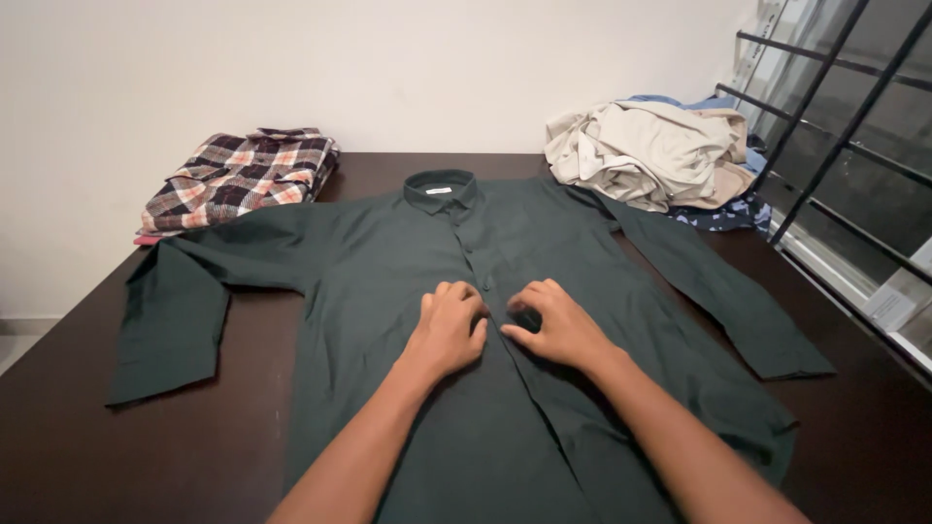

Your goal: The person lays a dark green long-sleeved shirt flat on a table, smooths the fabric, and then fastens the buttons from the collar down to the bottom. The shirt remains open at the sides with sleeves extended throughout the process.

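Observation:
A dark green long-sleeved shirt (379, 262) lies spread face up on a dark brown table (87, 427), collar toward the far wall and both sleeves stretched out. My left hand (449, 325) and my right hand (553, 325) rest side by side at the button placket in the middle of the chest. Fingers of both hands are curled and pinch the fabric at the front opening, close to a button. The lower hem is hidden behind my forearms.
A folded plaid shirt (243, 175) in red, black and white sits at the far left corner. A heap of beige and blue clothes (650, 150) lies at the far right. Black metal window bars (835, 126) stand along the right side.

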